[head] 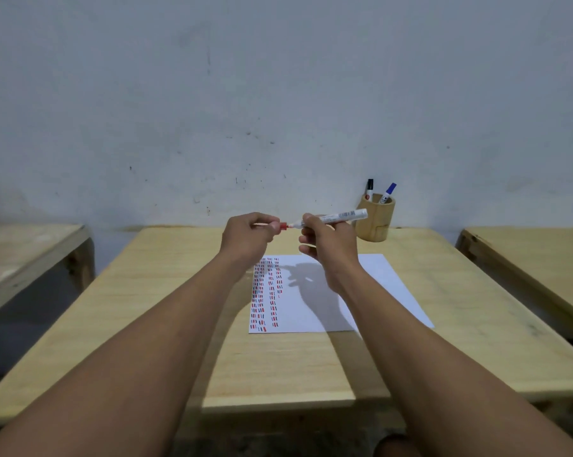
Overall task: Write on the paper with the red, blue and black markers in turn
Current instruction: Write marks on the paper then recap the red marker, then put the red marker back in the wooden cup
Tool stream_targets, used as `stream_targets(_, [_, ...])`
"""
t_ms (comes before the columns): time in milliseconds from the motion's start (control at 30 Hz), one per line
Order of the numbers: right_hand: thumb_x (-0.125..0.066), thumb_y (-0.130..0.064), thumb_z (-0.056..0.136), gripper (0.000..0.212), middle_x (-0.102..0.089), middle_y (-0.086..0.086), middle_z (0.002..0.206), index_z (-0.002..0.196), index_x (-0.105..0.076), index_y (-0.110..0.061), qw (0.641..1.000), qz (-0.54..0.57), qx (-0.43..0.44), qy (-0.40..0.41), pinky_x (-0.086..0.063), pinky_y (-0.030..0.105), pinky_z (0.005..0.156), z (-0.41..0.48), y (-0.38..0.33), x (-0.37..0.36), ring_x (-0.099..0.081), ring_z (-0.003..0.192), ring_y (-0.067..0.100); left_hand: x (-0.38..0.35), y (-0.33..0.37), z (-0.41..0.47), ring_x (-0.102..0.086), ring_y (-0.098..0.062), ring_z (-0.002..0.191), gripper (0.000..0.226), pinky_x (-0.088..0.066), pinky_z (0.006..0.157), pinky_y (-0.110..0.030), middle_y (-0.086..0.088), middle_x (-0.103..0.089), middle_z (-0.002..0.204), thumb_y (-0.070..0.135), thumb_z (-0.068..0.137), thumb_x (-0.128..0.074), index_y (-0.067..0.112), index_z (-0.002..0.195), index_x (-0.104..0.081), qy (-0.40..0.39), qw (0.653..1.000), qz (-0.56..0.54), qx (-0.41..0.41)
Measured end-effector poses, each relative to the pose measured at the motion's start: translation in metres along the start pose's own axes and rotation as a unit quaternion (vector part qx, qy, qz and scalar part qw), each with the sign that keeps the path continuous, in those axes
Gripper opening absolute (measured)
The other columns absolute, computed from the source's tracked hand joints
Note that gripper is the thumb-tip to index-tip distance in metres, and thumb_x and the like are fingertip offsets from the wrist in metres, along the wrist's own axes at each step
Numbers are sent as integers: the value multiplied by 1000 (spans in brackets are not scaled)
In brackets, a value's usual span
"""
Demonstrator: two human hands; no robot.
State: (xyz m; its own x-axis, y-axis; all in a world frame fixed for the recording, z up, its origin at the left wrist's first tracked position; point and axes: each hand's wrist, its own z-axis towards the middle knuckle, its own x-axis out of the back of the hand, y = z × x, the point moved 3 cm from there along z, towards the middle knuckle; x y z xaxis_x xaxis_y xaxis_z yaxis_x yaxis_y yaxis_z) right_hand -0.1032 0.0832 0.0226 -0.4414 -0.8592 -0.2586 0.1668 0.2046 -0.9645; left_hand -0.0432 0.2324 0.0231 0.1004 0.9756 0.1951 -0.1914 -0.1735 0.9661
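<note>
Red cap (pixel 283 225): pinched in left hand (pixel 245 237), at the tip of the red marker (pixel 331 219).
Right hand (pixel 328 245): raised over paper (pixel 387 291), fingers closed round the marker.
Holder (pixel 376 219): 1 o'clock, blue marker (pixel 388 192) and black marker (pixel 369 189) inside.
</note>
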Motion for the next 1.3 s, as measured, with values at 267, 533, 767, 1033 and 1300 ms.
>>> stream_targets(267, [-71,-17,94,15,-64,3,71,95,-71,-2,998,61,-20,-17,-56,20,57,-3,-20,17,-63,60,10,-23,33,-14,-63,-12,80,10,-50,69,-25,0,-76,91,18,95,-67,18,97,-77,-44,998,-53,-5])
stream_targets(533, [-76,-1,89,25,-71,14,85,109,-63,6,968,220,-102,65,-64,26,62,-11,-37,28,-70,63,15,-44,60,-19,-68,-9,84,10,-51,77,-23,8,-77,83,25,91,-70,23,90,-80,3,995,10,-95])
stream_targets(767, [-60,-10,98,53,-68,9,83,148,-40,-9,993,14,31,111,-62,31,72,-10,-52,45,-61,55,14,-68,84,-30,-59,-13,70,14,-39,55,-3,17,-71,72,20,93,-68,18,89,-81,42,986,51,-152])
stream_targets(1033, [-53,-11,99,16,-67,9,76,98,-68,-5,952,-282,106,58,-53,23,51,1,-67,72,-62,54,13,-95,106,-12,-65,-12,79,17,-48,75,-22,3,-74,80,22,94,-66,16,96,-81,33,973,122,-195])
stream_targets(1300, [-62,-28,99,25,-66,5,76,94,-76,-7,896,-413,150,59,-39,28,56,57,-92,110,-57,71,23,-141,101,28,-62,-18,113,34,-37,87,-19,-1,-73,117,23,103,-45,19,127,-68,37,980,102,-167])
